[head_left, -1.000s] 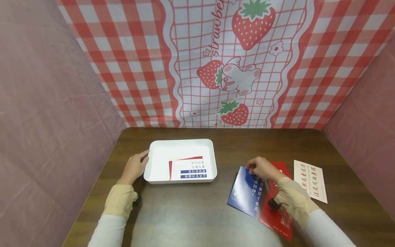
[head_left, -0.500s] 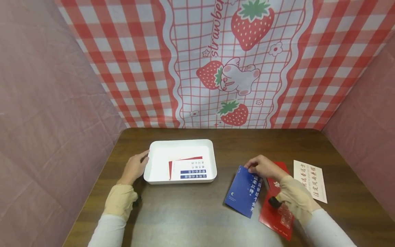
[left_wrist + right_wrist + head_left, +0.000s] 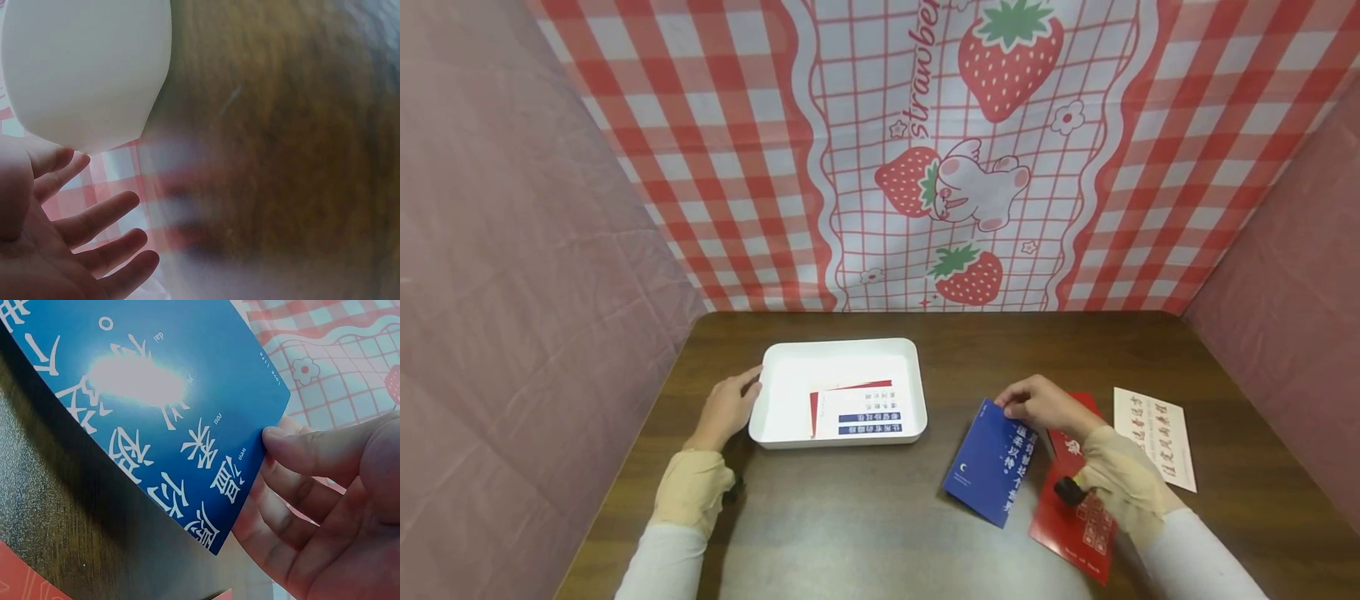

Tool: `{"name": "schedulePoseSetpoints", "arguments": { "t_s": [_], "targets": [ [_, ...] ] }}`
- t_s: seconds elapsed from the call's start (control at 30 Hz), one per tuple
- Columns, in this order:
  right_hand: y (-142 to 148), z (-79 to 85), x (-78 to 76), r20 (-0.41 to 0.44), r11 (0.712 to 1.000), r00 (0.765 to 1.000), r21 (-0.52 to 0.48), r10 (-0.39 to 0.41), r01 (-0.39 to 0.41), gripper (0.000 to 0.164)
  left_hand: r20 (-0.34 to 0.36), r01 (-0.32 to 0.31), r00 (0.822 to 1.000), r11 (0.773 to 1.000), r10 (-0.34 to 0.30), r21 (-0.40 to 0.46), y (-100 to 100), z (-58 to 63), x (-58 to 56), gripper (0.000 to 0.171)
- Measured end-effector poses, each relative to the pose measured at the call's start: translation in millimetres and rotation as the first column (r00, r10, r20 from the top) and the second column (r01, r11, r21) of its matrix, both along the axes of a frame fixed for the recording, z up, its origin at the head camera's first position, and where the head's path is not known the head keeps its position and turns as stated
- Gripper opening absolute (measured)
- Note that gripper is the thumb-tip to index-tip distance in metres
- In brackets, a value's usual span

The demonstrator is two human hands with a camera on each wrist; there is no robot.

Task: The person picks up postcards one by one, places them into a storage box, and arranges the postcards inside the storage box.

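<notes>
With thumb and fingers, my right hand (image 3: 1048, 404) pinches the top edge of a blue card (image 3: 990, 462) printed with white characters. In the right wrist view the card (image 3: 156, 412) slants over the table, catching a bright glare. My left hand (image 3: 726, 408) rests at the left side of a shallow white tray (image 3: 842, 344). The left wrist view has the thumb and index finger right at the tray's corner (image 3: 87, 75), the other fingers spread. Inside the tray, a white card with blue bands (image 3: 859, 408) lies over a red one (image 3: 813, 408).
Under the right forearm lies a red card (image 3: 1067, 537) with white print. A cream card (image 3: 1152, 437) with brown characters is farther right on the brown wooden table (image 3: 820, 517). Behind stands a red-and-white checked strawberry cloth (image 3: 737, 167); pink cloth (image 3: 535, 292) hangs at the sides.
The blue card has shifted slightly left and turned in my right hand, its glare gone in the head view. My left hand and the tray stay put.
</notes>
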State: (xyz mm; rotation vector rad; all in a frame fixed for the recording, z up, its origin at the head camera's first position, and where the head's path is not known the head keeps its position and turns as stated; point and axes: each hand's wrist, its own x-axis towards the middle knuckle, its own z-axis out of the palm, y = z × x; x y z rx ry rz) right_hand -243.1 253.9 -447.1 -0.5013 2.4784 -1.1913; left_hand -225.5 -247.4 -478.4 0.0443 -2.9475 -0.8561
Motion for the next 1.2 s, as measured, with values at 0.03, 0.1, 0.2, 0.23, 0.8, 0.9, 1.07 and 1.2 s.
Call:
{"name": "schedulePoseSetpoints", "arguments": {
  "t_s": [0.03,0.1,0.2,0.23,0.8,0.9,1.07,1.2],
  "targets": [
    [0.2,0.0,-0.2,0.012,1.0,1.0,-0.007,-0.001,0.001,0.019,0.005,-0.001,1.0,1.0,0.0,0.0,0.0,0.0,0.1,0.043],
    [0.4,0.0,-0.2,0.035,1.0,0.999,-0.02,-0.002,0.003,0.019,0.01,-0.002,1.0,1.0,0.002,0.003,-0.1,0.2,0.3,0.043],
    [0.8,0.1,-0.3,0.056,1.0,0.998,-0.029,0.0,0.002,0.018,0.011,-0.002,1.0,1.0,0.002,0.007,-0.2,0.5,0.1,0.043],
    [0.8,0.6,-0.2,0.062,1.0,0.998,-0.031,0.0,0.002,0.018,0.009,-0.001,1.0,1.0,0.001,0.007,-0.3,0.6,-0.1,0.043],
    [0.5,3.8,0.9,0.132,0.997,0.991,-0.071,-0.024,0.034,0.02,0.019,-0.008,1.0,1.0,0.008,0.008,-0.6,0.3,-0.2,0.043],
    [1.2,4.2,0.5,0.143,0.997,0.989,-0.067,-0.036,0.046,0.02,0.023,-0.01,1.0,1.0,0.01,0.008,-0.5,0.1,-0.2,0.043],
    [2.3,5.2,-0.8,0.168,0.995,0.984,-0.076,-0.054,0.067,0.021,0.018,-0.008,1.0,1.0,0.008,0.01,-0.7,0.3,-0.1,0.043],
    [2.2,6.4,-1.0,0.184,0.993,0.981,-0.091,-0.06,0.078,0.022,0.021,-0.008,1.0,1.0,0.008,0.009,-0.7,0.5,0.0,0.043]
  ]
}}
